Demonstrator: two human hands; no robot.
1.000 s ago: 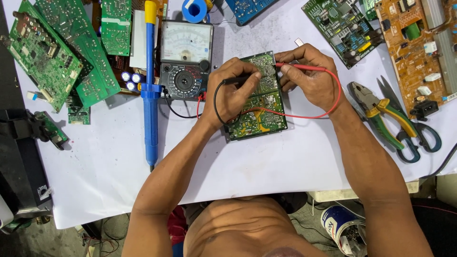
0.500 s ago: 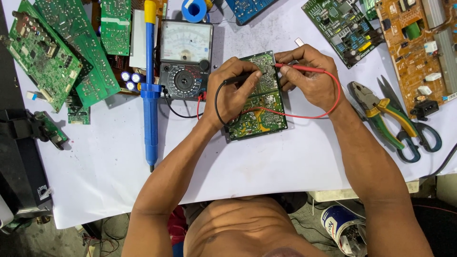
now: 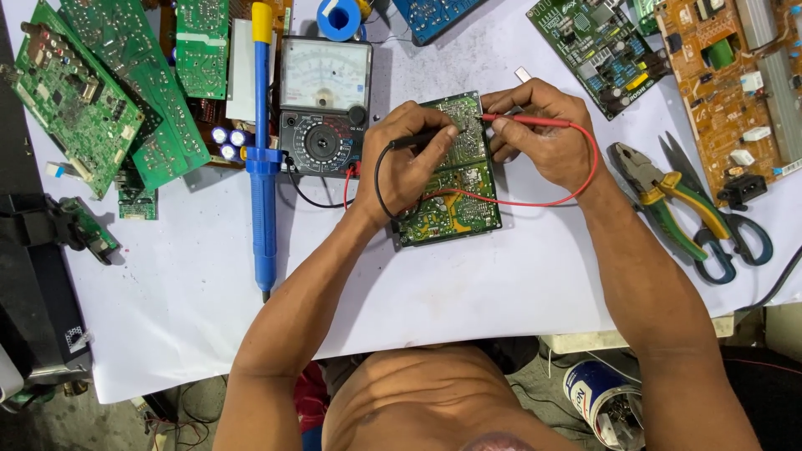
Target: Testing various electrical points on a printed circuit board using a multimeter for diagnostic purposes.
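A white sheet (image 3: 468, 292) is spread over the table, and a green circuit board (image 3: 455, 188) is laid at its middle. An analog multimeter (image 3: 324, 104) is stood just left of the board, with a blue desoldering pump (image 3: 263, 167) beside it and pliers (image 3: 668, 205) well to the right. The left hand (image 3: 409, 163) is closed around a black probe (image 3: 422, 139); the right hand (image 3: 543, 134) is pinched on a red probe (image 3: 522, 121). Both tips are held against the board's upper part
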